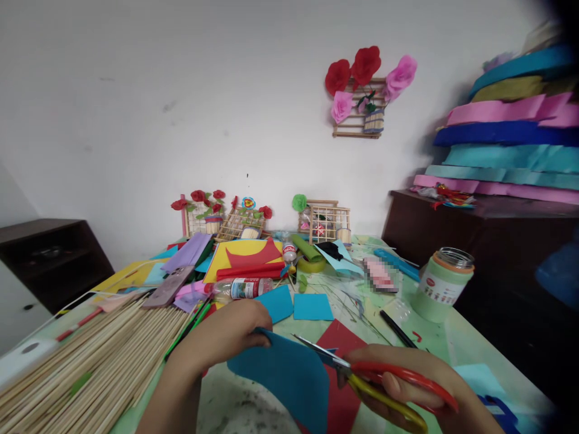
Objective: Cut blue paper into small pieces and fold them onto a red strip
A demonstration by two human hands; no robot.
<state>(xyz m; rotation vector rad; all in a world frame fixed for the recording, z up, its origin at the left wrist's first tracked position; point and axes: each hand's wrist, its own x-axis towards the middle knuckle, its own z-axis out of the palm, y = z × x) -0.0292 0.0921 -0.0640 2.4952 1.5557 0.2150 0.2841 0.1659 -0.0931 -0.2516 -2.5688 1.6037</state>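
My left hand [237, 325] is pinching the blue sheet [289, 377], my right hand [407, 360] is gripping the scissors [341, 363]; two smaller blue pieces [312, 307] are lying separate.

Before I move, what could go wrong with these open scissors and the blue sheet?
The scissors in the right hand point towards the left hand, so a slip might nick its fingers. The blue sheet is bent rather than flat, so a cut could wander. The red sheet shows behind the scissors and might get caught if they dip.
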